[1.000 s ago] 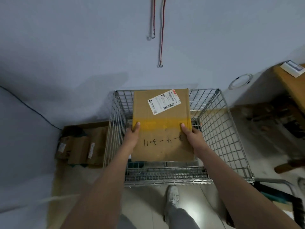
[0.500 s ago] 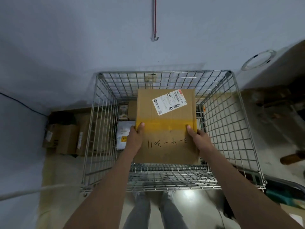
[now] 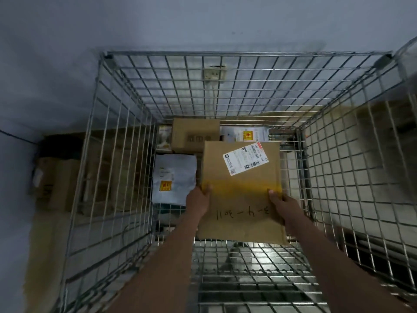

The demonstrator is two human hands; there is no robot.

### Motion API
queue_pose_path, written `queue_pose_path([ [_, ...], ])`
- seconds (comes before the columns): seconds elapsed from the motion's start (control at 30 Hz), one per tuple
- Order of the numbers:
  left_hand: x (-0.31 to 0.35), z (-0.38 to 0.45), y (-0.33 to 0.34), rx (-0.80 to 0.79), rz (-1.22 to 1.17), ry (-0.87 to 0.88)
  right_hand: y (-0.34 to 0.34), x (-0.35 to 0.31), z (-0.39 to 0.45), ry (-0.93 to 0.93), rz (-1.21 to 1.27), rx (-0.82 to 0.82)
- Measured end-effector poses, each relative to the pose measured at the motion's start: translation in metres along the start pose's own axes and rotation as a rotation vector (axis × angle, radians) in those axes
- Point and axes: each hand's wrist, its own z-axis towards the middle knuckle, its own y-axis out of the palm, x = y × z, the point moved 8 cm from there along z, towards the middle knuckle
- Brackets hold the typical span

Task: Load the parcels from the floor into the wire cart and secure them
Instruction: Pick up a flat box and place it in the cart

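Closest in, both forearms reach down over the near rim of the wire cart [image 3: 126, 123]. The left hand [image 3: 198, 201] and the right hand [image 3: 283, 203] are each closed on a side edge of a flat cardboard box [image 3: 242, 190], thumbs on top, holding it level inside the cart, toward the right side. It appears to be low over the cart floor, though I cannot tell whether it touches yet. This looks like the loading step, mid-placement. Just left of it lies a grey mailer bag [image 3: 174, 179]; farther back sit a smaller brown box [image 3: 195, 135] and a white packet [image 3: 244, 134]. The next move likely calls for lowering the box flat into the open space on the right, then letting go. More parcels [image 3: 56, 184] wait on the floor outside the left wall.
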Motion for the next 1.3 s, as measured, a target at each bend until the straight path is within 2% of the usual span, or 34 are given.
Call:
queue_pose_path([
  [0.1, -0.025, 0.034, 0.022, -0.017, 0.096, -0.015, 0.011, 0.022, 0.043, 0.006, -0.025, 0.017],
  [0.27, -0.065, 0.083, 0.058, -0.055, 0.065, -0.036, 0.034, 0.063, 0.105, 0.066, -0.047, 0.005],
  [0.47, -0.105, 0.124, 0.083, -0.06, 0.11, -0.06, 0.058, 0.092, 0.173, 0.062, -0.188, 0.021],
  [0.8, -0.138, 0.186, 0.093, 0.007, 0.142, -0.079, 0.083, 0.088, 0.219, -0.019, -0.351, 0.027],
  [0.9, -0.135, 0.195, 0.093, 0.074, 0.14, -0.062, 0.092, 0.084, 0.229, -0.067, -0.339, 0.06],
  [1.07, -0.129, 0.196, 0.086, 0.278, 0.179, 0.01, 0.1, 0.086, 0.239, -0.094, -0.281, 0.094],
  [1.3, -0.131, 0.2, 0.078, 0.421, 0.128, 0.059, 0.105, 0.082, 0.237, -0.141, -0.206, 0.179],
])
